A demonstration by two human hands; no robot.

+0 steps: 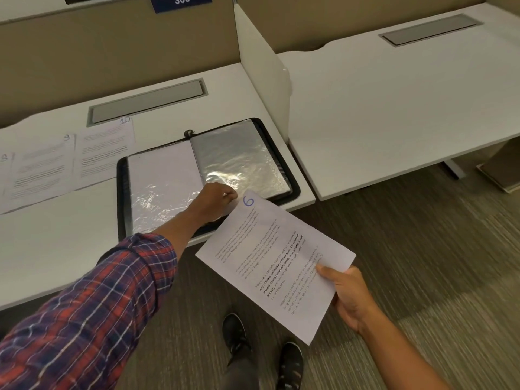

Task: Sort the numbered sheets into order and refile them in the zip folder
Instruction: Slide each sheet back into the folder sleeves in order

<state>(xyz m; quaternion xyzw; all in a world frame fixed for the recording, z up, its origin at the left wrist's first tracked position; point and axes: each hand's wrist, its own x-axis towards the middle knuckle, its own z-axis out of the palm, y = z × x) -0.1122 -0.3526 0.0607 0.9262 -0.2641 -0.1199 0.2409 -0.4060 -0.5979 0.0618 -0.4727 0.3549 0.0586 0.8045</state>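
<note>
my left hand (218,195) pinches a plastic sleeve (239,156) in the open zip folder (121,192) (flat on the desk (70,235)) while my right hand (349,294) grips sheet 6 (275,257)

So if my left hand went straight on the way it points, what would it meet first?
Probably the shiny clear plastic sleeve on the right side of the open black zip folder; the left hand seems to pinch its near edge.
</note>
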